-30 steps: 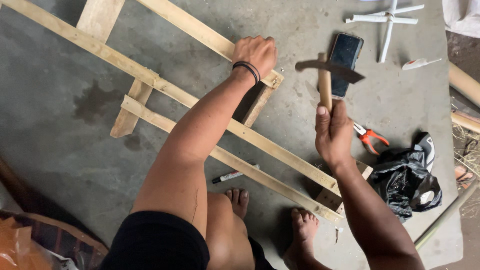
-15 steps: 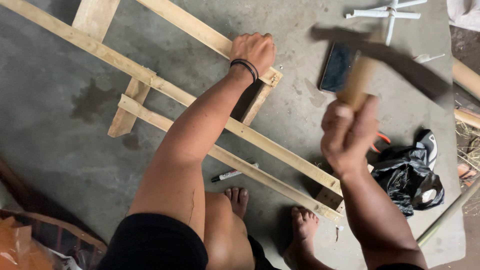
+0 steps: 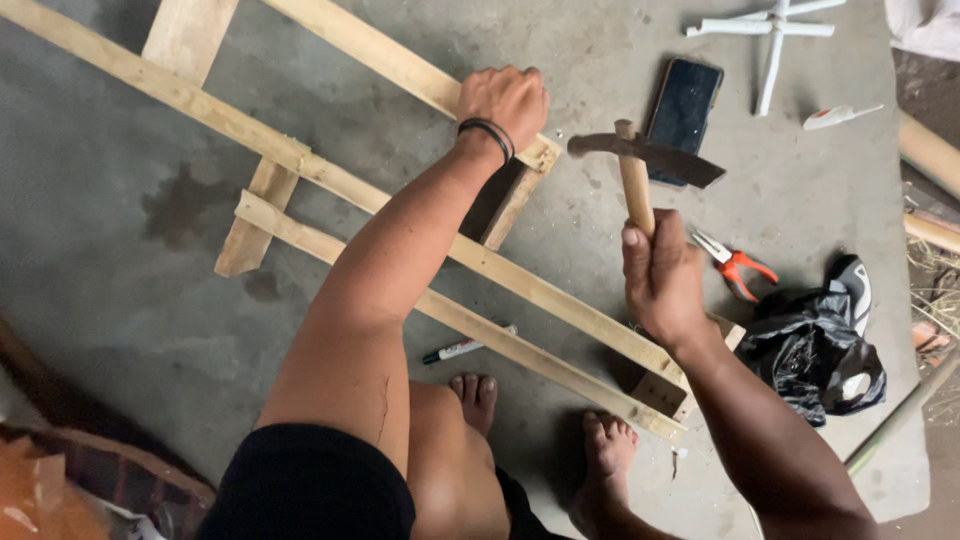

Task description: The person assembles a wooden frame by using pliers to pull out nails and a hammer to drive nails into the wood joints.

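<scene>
A frame of pale, rough-sawn wooden slats (image 3: 330, 180) runs from the upper left of the frame down toward the lower right, lying flat on the grey, stained concrete floor (image 3: 120, 290). Near the upper centre the left hand (image 3: 503, 98), a black band at its wrist, is curled into a fist that presses on the end of one slat where a short cross-piece meets it. Below the slats, at lower centre, lies a slim marker pen with a black cap (image 3: 468, 346). Right of centre the right hand (image 3: 662, 275) is wrapped tight around the lower part of the round wooden handle of a hammer with a dark, flat iron head (image 3: 640, 165); the head sits above the fist, level and to the right of the left hand. Half a second ago the hammer was raised and blurred, nearer the camera; now it is lower and sharp. Behind its head lies a dark, glossy smartphone (image 3: 685, 108); further right are orange-handled pliers (image 3: 738, 268) and a crumpled black plastic bag (image 3: 815, 345).
</scene>
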